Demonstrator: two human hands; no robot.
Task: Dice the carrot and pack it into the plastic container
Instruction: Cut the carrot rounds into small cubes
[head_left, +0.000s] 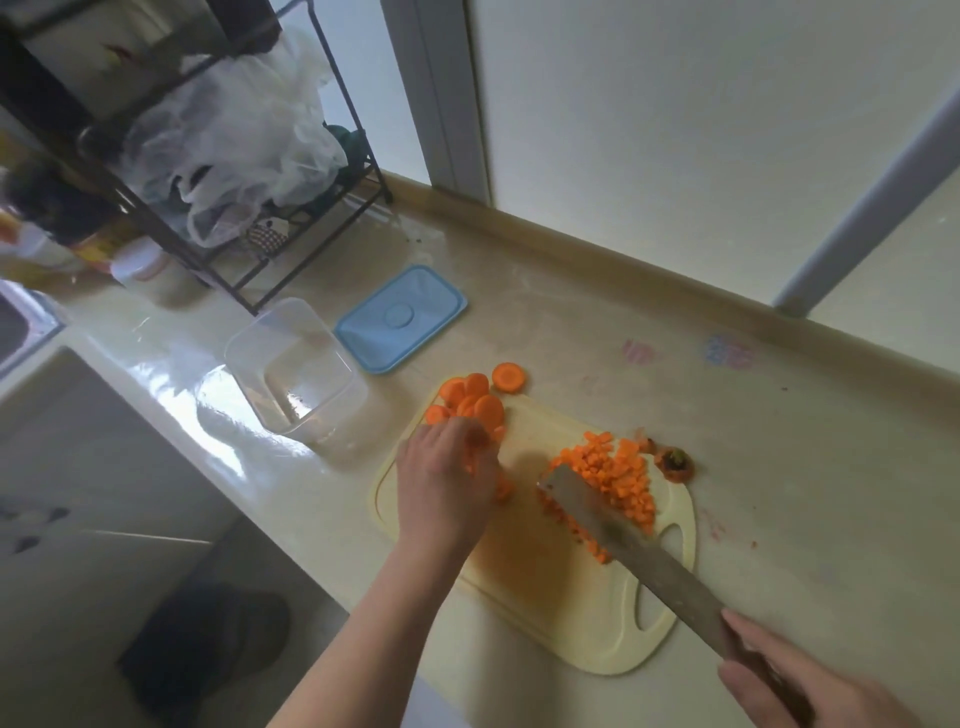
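A pale yellow cutting board (540, 587) lies on the counter. Round carrot slices (472, 397) are heaped at its far left corner, and one slice (509, 376) lies just off the board. My left hand (447, 483) is curled over slices beside that heap and seems to grip some. A pile of diced carrot (618, 475) sits on the board's right side. My right hand (800, 680) holds a long knife (623, 540), its blade lying against the diced pile. The empty clear plastic container (296, 369) stands left of the board.
A blue lid (400, 319) lies behind the container. The carrot top (675, 462) sits at the board's far right edge. A black wire rack (249, 208) with plastic bags stands at the back left. The counter's front edge runs close to the board's left.
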